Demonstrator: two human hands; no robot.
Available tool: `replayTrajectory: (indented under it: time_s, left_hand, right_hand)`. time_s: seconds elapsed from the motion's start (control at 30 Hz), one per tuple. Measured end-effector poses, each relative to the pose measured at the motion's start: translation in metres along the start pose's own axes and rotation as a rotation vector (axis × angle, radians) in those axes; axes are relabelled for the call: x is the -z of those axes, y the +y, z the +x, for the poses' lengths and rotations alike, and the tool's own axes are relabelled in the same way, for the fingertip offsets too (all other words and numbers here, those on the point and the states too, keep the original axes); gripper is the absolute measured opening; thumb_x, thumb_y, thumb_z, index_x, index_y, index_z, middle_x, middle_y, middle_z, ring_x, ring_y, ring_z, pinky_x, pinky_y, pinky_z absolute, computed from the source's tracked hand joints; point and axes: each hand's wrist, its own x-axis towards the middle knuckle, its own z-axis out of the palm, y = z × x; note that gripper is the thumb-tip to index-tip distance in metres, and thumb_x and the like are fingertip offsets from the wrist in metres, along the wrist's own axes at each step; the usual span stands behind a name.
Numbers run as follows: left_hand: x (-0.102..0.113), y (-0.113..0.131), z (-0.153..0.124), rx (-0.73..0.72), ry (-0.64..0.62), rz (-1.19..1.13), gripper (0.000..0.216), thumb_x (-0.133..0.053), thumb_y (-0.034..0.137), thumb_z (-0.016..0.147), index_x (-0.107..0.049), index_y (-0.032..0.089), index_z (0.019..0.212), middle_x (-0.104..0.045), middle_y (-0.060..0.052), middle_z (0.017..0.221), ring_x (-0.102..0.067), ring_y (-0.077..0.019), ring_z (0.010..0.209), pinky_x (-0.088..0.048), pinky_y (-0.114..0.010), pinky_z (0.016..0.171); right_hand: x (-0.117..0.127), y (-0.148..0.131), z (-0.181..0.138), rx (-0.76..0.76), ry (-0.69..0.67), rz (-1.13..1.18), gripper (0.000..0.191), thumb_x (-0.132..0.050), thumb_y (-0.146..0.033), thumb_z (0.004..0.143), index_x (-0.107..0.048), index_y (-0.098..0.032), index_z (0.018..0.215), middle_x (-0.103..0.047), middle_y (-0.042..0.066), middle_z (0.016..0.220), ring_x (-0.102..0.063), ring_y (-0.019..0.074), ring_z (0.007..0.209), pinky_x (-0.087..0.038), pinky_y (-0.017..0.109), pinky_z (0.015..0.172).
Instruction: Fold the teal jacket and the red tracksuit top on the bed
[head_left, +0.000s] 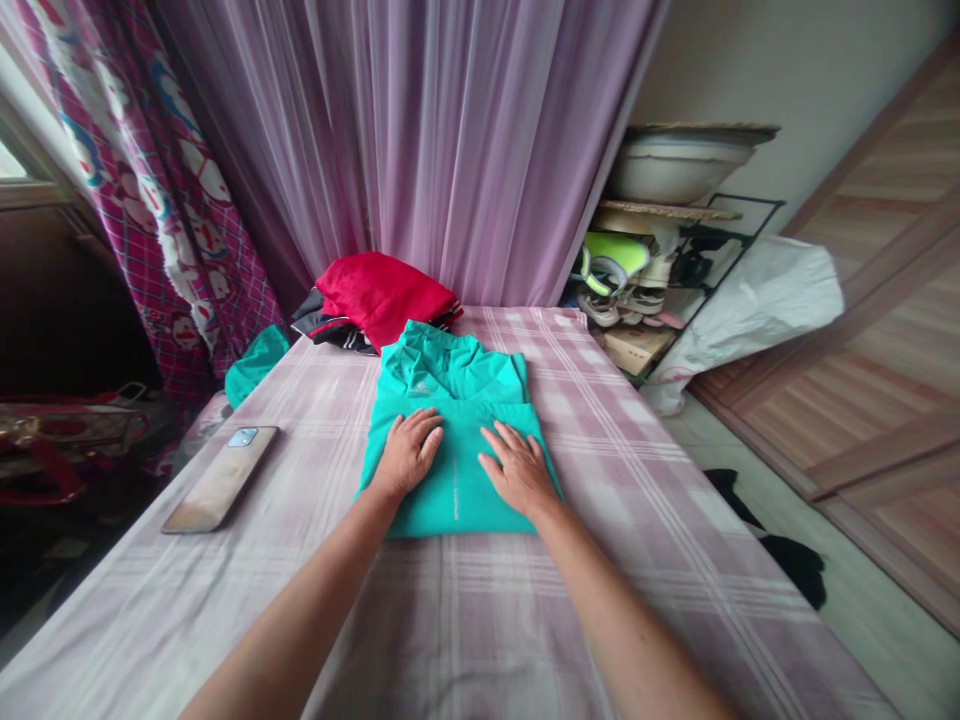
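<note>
A teal collared shirt (459,440) lies folded into a compact rectangle on the plaid tablecloth, its collar at the far end and its lower part turned up over the front. My left hand (409,450) rests flat on the left side of the folded part, fingers stretched out. On the right side of the same panel lies my right hand (519,465), palm down with its fingers spread. Neither hand grips the fabric. Between the hands runs a thin line of pale print. A small light logo shows on the chest below the collar.
Behind the shirt sits a pile of red (382,295) and dark clothes. A phone (223,480) lies face down at the left. Another teal cloth (256,365) hangs at the table's left edge. A rack with shoes (637,300) and a basin (679,165) stands at the right.
</note>
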Motion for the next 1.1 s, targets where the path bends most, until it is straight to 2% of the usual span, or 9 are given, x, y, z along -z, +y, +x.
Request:
replayTrajectory:
  time_s: [0.1,0.23,0.33,0.5,0.6,0.73,0.87,1.0,1.1]
  left_hand:
    - [0.001,-0.005,0.003,0.017,0.051,-0.078,0.039,-0.036,0.036,0.101,-0.068,0.022,0.12,-0.066,-0.008,0.136,-0.057,-0.0224,0.129,-0.034,-0.051,0.117]
    - [0.0,-0.001,0.003,-0.023,0.021,-0.003,0.037,-0.045,0.038,0.098,-0.065,0.021,0.123,-0.063,-0.011,0.139,-0.055,-0.0255,0.131,-0.034,-0.053,0.117]
    - [-0.002,0.003,0.003,-0.053,0.008,0.068,0.039,-0.047,0.038,0.097,-0.062,0.021,0.128,-0.061,-0.012,0.141,-0.053,-0.0272,0.133,-0.033,-0.054,0.117]
    - [0.003,-0.005,0.001,-0.091,-0.067,0.061,0.042,-0.049,0.036,0.096,-0.059,0.02,0.134,-0.057,-0.012,0.145,-0.05,-0.0268,0.136,-0.034,-0.055,0.117]
    - [0.016,-0.021,-0.011,-0.181,-0.08,0.044,0.046,-0.052,0.038,0.095,-0.056,0.019,0.137,-0.055,-0.015,0.147,-0.049,-0.0271,0.137,-0.037,-0.052,0.116]
    - [0.04,-0.046,-0.04,-0.196,-0.039,0.057,0.047,-0.052,0.041,0.095,-0.057,0.018,0.135,-0.057,-0.016,0.143,-0.052,-0.0277,0.134,-0.042,-0.049,0.114]
    - [0.067,-0.057,-0.066,-0.184,0.031,0.052,0.033,-0.052,0.044,0.095,-0.067,0.022,0.114,-0.068,-0.012,0.125,-0.064,-0.0244,0.116,-0.051,-0.044,0.104]
    - [0.088,-0.048,-0.085,-0.262,-0.118,-0.008,0.028,-0.052,0.045,0.097,-0.07,0.024,0.098,-0.074,-0.006,0.1,-0.068,-0.0189,0.097,-0.053,-0.035,0.093]
    - [0.096,-0.042,-0.093,-0.323,-0.266,0.019,0.038,-0.065,0.053,0.087,-0.069,0.025,0.113,-0.074,-0.009,0.113,-0.067,-0.0233,0.108,-0.051,-0.039,0.098]
  right_hand:
    - [0.005,0.002,0.0,0.004,0.047,0.055,0.043,-0.045,-0.036,0.1,-0.059,-0.026,0.139,-0.054,0.011,0.149,-0.049,0.0264,0.137,-0.035,0.053,0.114]
    - [0.013,0.005,-0.017,0.087,0.102,0.091,0.041,-0.045,-0.033,0.1,-0.063,-0.022,0.135,-0.06,0.011,0.143,-0.054,0.0252,0.132,-0.038,0.046,0.114]
    - [0.016,0.008,-0.036,0.166,0.057,0.063,0.042,-0.047,-0.037,0.099,-0.062,-0.024,0.137,-0.057,0.01,0.146,-0.051,0.0275,0.135,-0.037,0.051,0.115]
    - [0.018,0.013,-0.048,0.184,-0.008,0.043,0.044,-0.048,-0.038,0.099,-0.06,-0.022,0.138,-0.055,0.011,0.147,-0.049,0.0283,0.137,-0.039,0.052,0.114]
    - [0.019,0.021,-0.051,0.242,-0.02,0.064,0.05,-0.053,-0.042,0.096,-0.057,-0.023,0.142,-0.051,0.013,0.151,-0.047,0.0293,0.139,-0.038,0.054,0.115]
    - [0.018,0.044,-0.062,0.343,-0.099,0.104,0.075,-0.071,-0.048,0.083,-0.047,-0.024,0.15,-0.041,0.014,0.158,-0.037,0.0314,0.146,-0.034,0.055,0.118]
    - [0.016,0.067,-0.069,0.328,-0.125,0.158,0.081,-0.075,-0.037,0.077,-0.045,-0.028,0.151,-0.039,0.012,0.16,-0.036,0.0305,0.147,-0.036,0.054,0.118]
    - [0.018,0.071,-0.067,0.3,-0.146,0.196,0.074,-0.072,-0.031,0.078,-0.049,-0.028,0.149,-0.042,0.011,0.158,-0.04,0.0288,0.144,-0.038,0.051,0.117]
    - [0.022,0.068,-0.065,0.286,-0.171,0.202,0.071,-0.07,-0.028,0.078,-0.051,-0.025,0.147,-0.043,0.012,0.157,-0.04,0.0288,0.144,-0.037,0.051,0.117]
